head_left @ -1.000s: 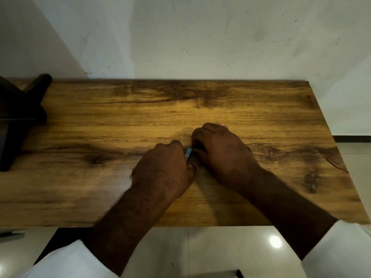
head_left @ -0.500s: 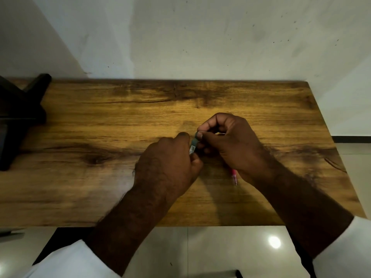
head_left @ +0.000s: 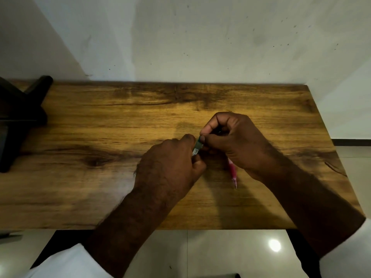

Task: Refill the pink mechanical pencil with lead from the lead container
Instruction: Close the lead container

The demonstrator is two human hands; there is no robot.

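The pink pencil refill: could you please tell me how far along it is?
Done: lead container fetched, gripped by the left hand. In hand: the right hand pinches its top end, pink pencil poking out beneath. Left: no lead visibly drawn or loaded.

The left hand (head_left: 170, 167) and right hand (head_left: 236, 141) meet (curled).

The table (head_left: 100, 187) is grained, varnished wood with a soft sheen. The pink mechanical pencil (head_left: 232, 170) looks like translucent glossy plastic, the lead container (head_left: 197, 146) greenish plastic. The far wall (head_left: 200, 37) is matt and speckled, the floor tiles (head_left: 220, 249) glossy.
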